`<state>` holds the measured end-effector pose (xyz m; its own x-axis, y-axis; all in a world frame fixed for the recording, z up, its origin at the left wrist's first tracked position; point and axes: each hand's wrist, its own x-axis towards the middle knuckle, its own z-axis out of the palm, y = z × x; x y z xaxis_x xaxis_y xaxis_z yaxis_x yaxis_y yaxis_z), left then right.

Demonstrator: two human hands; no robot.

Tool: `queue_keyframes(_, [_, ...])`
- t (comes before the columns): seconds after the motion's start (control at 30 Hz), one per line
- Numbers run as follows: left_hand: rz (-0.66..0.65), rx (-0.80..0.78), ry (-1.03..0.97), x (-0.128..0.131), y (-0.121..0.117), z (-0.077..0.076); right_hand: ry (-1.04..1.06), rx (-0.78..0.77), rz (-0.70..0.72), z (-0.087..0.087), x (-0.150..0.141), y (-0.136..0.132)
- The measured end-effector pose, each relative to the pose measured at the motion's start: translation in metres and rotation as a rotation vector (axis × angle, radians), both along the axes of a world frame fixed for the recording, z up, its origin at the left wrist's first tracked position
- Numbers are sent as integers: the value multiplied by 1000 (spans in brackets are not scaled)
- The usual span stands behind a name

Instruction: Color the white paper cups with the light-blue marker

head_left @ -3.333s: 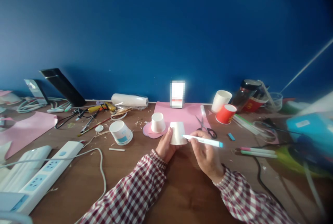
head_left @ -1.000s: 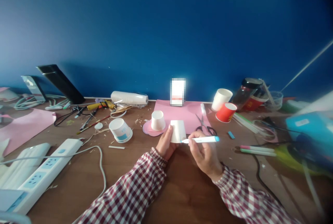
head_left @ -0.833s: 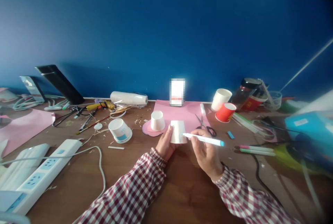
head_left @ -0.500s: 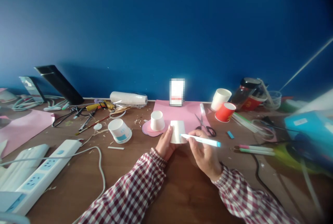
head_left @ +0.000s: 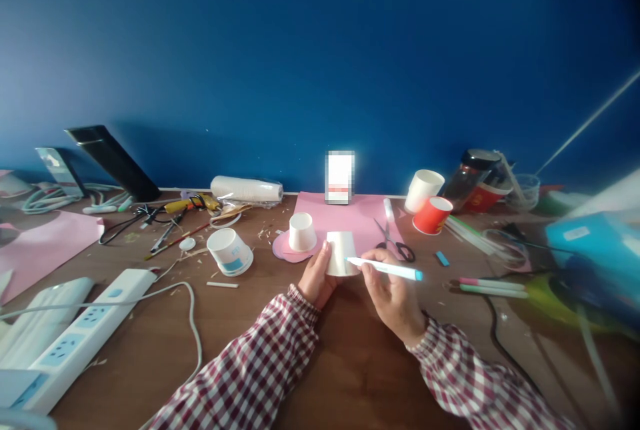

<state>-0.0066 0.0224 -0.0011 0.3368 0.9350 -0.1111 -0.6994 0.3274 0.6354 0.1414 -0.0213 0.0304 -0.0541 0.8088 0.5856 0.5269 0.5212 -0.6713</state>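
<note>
My left hand (head_left: 317, 278) is closed on a white paper cup (head_left: 340, 250) from its left side, thumb on the wall; the cup's wider end points down. Between the fingers of my right hand (head_left: 393, 293) is a white marker pen (head_left: 387, 269) with a light-blue end. Its tip is at the cup's lower wall, and whether it touches I cannot tell. Just behind and left, another white paper cup (head_left: 303, 233) stands on a pink paper piece (head_left: 283, 247). Scissors (head_left: 395, 243) lie partly spread behind my right hand, on a pink sheet (head_left: 320, 207).
A white-and-blue paper cup (head_left: 230, 253) stands to the left, near a power strip (head_left: 97, 323) and its cable. At the right are a red paper cup (head_left: 433, 215), a white cup (head_left: 424, 190), a blue block (head_left: 443, 259) and more markers (head_left: 493, 288). A phone-like screen (head_left: 340, 177) stands at the wall.
Almost nothing differs. The whole view has shifted by a few pixels, while both hands keep the same hold on the cup and the marker pen.
</note>
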Motion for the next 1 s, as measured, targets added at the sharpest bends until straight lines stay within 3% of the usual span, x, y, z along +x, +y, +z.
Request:
queue_keyframes(0.77, [14, -86, -39, -4, -2, 8, 9, 64, -41, 3, 4, 4])
queue_keyframes(1.0, [-17, -44, -70, -5, -3, 8, 0, 53, -53, 5, 4, 4])
